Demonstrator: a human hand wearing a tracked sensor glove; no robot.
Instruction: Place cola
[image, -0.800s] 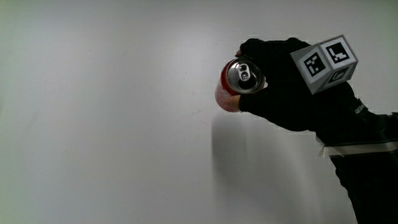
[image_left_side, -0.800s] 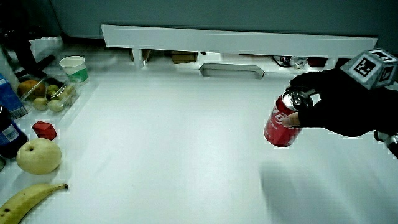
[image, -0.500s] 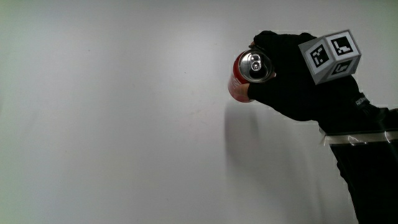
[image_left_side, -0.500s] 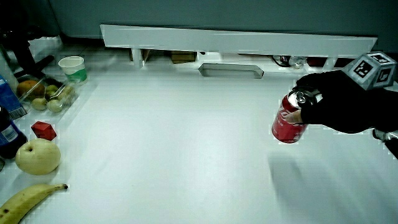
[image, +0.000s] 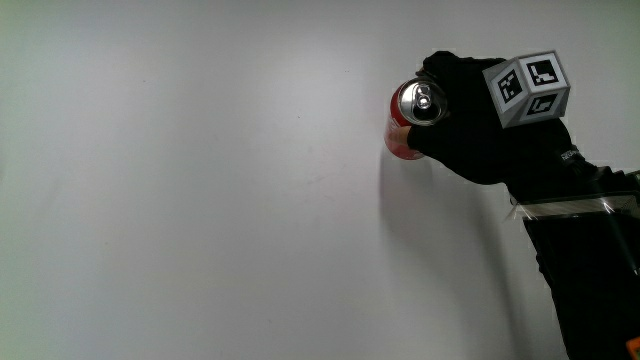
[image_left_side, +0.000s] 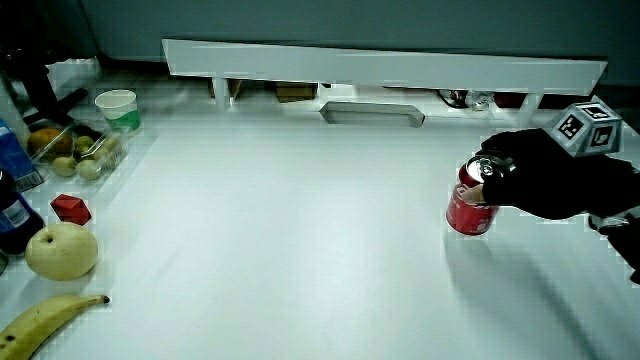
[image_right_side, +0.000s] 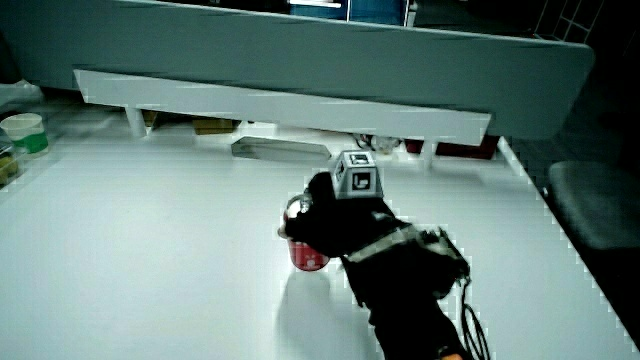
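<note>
A red cola can (image: 408, 122) stands upright, its silver top showing in the main view. The hand (image: 470, 125) in its black glove is wrapped around the can's side, fingers curled over the rim. In both side views the cola can (image_left_side: 470, 205) (image_right_side: 306, 248) appears to rest on the white table (image_left_side: 280, 250), with the hand (image_left_side: 540, 175) (image_right_side: 335, 225) gripping its upper part. The patterned cube (image: 527, 88) sits on the back of the hand.
At the table's edge in a side view lie a banana (image_left_side: 45, 322), a pear (image_left_side: 60, 250), a small red cube (image_left_side: 70, 208), a tray of small fruit (image_left_side: 80, 152) and a white cup (image_left_side: 118, 108). A low white partition (image_left_side: 385, 68) runs along the table.
The hand has carried the can a little farther from the person and lowered it; the can now appears to sit on the table, the fingers still around it.
</note>
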